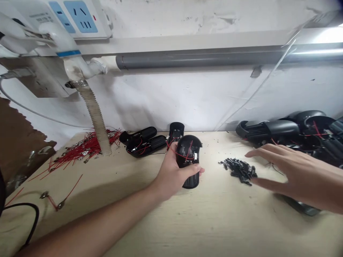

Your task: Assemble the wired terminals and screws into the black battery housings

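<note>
Housing (pixel 188 157) gripped in left hand (pixel 171 175), right hand (pixel 292 167) spread open

The left hand's grip was closed firmly round the domed black plastic body, thumb across its near face, with thin red wires looped over it. It was held upright and off the bench (pixel 214 221), near the middle of the far edge. The right hand's grip was wide, fingers splayed and holding nothing, just right of a loose heap of small black parts (pixel 238 171). Farther right, against the wall, lay a pile of black housings (pixel 268 130) with red wires. Left of the held one stood an upright black cylinder (pixel 176 130), beside two wired black housings (pixel 142 142). Far left, a tangle of red wires with metal terminals (pixel 85 148) lay around a ribbed hose (pixel 95 114). Overhead ran a grey pipe (pixel 214 60).
</note>
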`<state>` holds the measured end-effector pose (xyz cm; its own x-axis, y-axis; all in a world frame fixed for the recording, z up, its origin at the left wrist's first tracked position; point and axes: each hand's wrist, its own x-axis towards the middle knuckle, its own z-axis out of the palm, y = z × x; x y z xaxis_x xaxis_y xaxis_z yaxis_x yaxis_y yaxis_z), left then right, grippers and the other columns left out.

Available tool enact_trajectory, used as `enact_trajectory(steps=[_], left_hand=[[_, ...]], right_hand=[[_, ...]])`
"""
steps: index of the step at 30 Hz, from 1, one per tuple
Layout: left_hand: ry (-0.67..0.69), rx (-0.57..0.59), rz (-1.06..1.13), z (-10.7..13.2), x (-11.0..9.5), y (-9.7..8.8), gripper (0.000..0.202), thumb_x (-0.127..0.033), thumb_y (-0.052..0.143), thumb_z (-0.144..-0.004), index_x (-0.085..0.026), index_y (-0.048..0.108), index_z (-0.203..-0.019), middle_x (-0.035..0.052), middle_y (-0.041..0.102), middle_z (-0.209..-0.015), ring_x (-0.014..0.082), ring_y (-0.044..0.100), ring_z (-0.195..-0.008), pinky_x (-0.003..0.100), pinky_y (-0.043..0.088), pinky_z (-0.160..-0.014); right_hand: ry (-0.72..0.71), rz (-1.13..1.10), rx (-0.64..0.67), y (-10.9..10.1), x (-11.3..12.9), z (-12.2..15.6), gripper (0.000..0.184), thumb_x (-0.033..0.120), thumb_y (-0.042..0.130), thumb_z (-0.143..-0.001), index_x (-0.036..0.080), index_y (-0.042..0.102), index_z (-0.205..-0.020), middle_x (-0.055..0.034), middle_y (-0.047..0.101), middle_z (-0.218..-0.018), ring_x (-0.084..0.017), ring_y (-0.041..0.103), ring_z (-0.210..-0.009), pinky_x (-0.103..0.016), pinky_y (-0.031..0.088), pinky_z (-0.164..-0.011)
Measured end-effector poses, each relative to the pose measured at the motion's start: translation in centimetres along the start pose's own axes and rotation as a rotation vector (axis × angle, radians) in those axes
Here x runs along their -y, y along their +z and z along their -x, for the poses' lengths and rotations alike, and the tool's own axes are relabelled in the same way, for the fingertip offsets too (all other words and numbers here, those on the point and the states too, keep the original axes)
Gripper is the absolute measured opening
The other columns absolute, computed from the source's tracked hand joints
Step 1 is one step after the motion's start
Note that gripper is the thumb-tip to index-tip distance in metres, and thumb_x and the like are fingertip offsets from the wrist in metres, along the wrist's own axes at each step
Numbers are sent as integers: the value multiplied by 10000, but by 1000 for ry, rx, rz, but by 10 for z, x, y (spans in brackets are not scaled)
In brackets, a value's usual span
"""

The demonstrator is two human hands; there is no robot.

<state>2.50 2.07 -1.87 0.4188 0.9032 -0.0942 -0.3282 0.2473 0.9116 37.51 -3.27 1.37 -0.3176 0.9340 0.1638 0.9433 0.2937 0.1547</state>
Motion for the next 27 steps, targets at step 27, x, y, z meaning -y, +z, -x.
enact_trajectory(steps=[27], left_hand=[[70, -251, -118, -6, -1, 5, 411, -289, 807, -797, -221, 509, -1072, -38, 631, -818, 161, 681, -540, 323, 609, -493]], right_hand=[[-47, -20, -59, 0, 20, -6, 469, 379, 499, -1035, 229, 736, -1410, -125, 758, -1350, -363, 793, -1100, -542, 685, -877]])
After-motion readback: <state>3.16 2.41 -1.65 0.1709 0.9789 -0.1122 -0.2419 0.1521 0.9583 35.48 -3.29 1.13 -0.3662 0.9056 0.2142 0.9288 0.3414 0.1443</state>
